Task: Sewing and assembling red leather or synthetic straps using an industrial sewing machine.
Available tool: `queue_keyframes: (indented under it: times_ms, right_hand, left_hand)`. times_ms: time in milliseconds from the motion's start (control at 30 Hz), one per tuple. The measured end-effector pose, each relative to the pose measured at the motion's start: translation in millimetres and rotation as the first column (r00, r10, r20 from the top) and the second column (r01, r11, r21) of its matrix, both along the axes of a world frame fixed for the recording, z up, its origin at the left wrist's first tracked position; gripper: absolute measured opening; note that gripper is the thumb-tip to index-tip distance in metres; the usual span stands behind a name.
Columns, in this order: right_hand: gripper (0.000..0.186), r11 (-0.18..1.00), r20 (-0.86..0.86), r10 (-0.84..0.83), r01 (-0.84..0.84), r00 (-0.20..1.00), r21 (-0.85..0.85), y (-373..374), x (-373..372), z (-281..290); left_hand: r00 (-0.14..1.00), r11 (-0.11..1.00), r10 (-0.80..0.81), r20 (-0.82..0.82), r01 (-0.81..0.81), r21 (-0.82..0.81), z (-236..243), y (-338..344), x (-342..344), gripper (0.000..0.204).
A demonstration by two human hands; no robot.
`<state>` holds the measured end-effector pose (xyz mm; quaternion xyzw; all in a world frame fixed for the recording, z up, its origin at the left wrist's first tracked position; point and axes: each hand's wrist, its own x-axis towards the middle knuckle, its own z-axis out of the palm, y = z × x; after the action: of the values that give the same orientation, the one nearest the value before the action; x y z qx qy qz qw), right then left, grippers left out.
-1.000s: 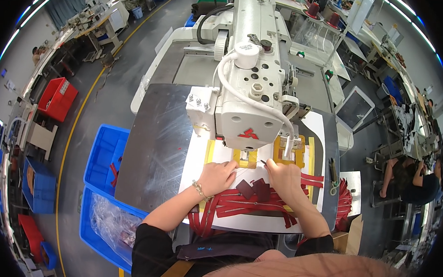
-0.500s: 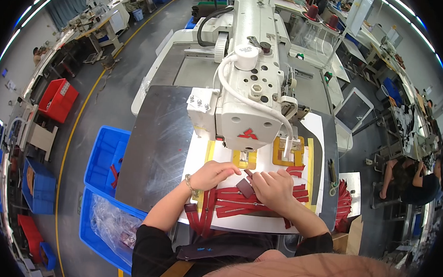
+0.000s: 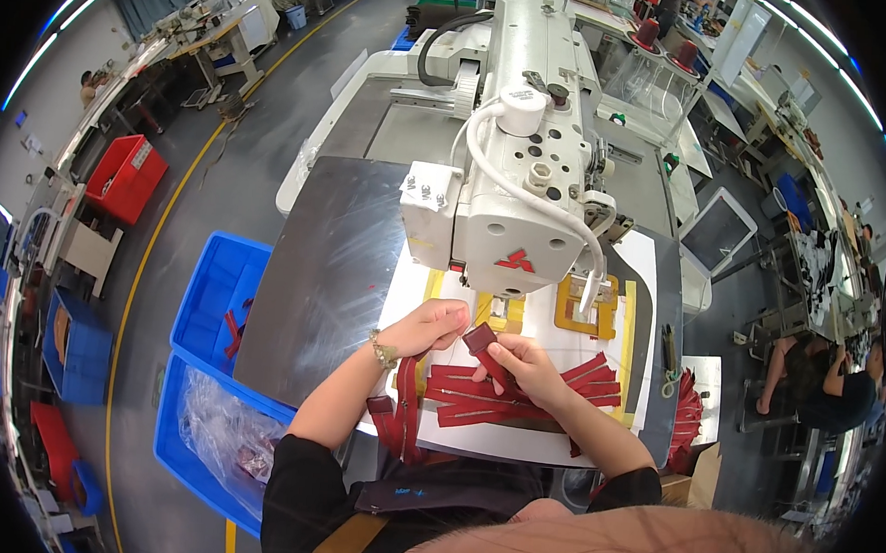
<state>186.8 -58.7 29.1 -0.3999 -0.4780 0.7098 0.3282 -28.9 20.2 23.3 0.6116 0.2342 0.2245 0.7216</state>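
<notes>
Red zippers (image 3: pixel 476 413), one seemingly patched, lie by the table's (image 3: pixel 313 270) near edge; right hand (image 3: pixel 524 362) pinches a patch (image 3: pixel 479 337), left hand (image 3: pixel 428 326) curls, grip unclear.

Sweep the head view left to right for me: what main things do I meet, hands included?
Upper red bin → upper blue bin → left hand → maroon patch → right hand holding it → red bundle past the table's right edge → seated person.
</notes>
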Motion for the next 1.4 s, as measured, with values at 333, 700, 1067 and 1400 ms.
queue_keyframes:
  times_ms: [333,700,1067,1400]
  right_hand:
    - [0.029,0.999,0.08,-0.037,0.037,0.996,-0.005,-2.7,-4.5,6.4]
    - [0.031,0.999,0.076,-0.034,0.036,0.997,-0.018,-1.0,-4.0,3.6]
    - [0.026,0.999,0.142,0.043,-0.039,0.989,-0.029,2.0,0.9,6.7]
    - [0.026,0.97,0.421,0.228,-0.24,0.878,-0.025,12.1,53.9,52.3]
  left_hand:
    - [0.999,0.998,0.015,-0.03,-0.017,-0.055,-7.3,-4.5,0.6,0.045]
    - [0.984,0.996,0.079,-0.158,-0.072,0.053,1.0,-7.5,4.7,0.029]
    - [0.987,0.983,0.125,-0.105,-0.108,0.15,-8.2,-5.5,4.5,0.03]
    - [0.976,0.983,0.166,-0.142,-0.154,0.096,-9.5,1.6,1.3,0.027]
